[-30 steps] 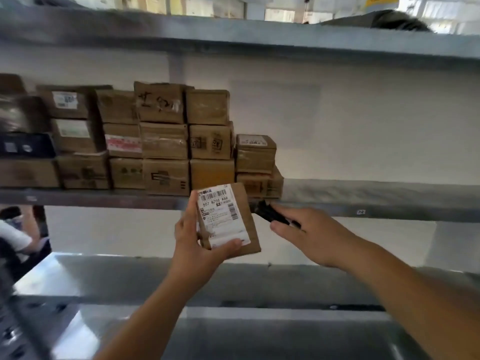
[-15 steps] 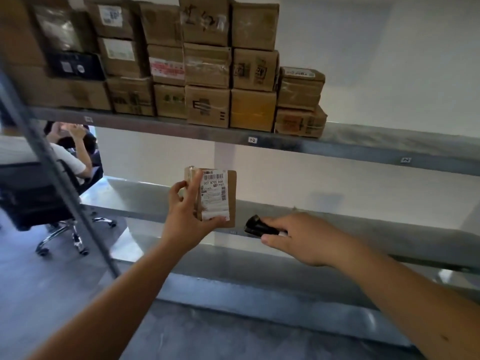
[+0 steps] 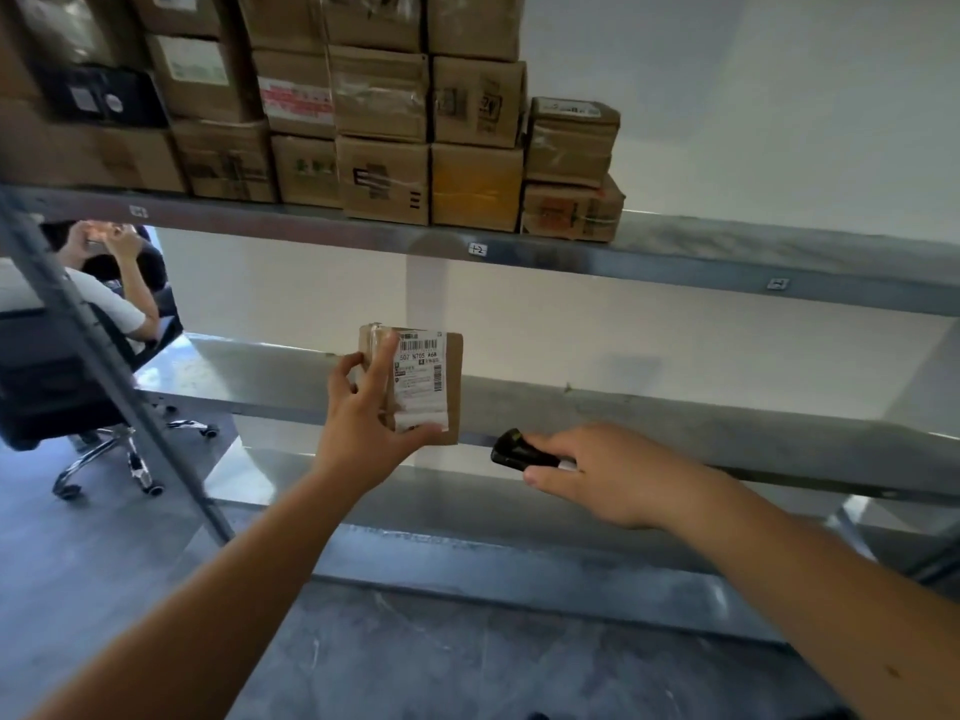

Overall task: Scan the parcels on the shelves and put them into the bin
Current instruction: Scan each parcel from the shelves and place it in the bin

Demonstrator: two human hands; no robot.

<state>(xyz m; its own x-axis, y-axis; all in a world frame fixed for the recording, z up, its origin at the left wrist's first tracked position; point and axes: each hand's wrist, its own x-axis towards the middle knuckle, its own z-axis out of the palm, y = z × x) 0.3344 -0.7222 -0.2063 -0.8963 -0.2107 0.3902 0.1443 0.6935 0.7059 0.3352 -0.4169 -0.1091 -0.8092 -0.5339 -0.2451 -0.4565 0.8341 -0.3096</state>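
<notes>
One parcel (image 3: 426,387) grasped upright in left grip (image 3: 371,423), right grip (image 3: 597,472) clutching scanner (image 3: 519,452) beside it

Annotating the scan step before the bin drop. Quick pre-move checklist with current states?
1. Parcel gripped: ok, the left hand holds it upright in the air, fingers round its left edge, thumb under the label.
2. Label showing: ok, barcodes face the camera, only the lower strip sits behind the thumb.
3. Scanner in hand: ok, the right hand grips it.
4. Scanner aimed at label: not ok, its nose sits lower right of the parcel, pointing left beneath it.
5. Scan registered: cannot tell.
6. Bin location: cannot tell, no bin in view.
</notes>
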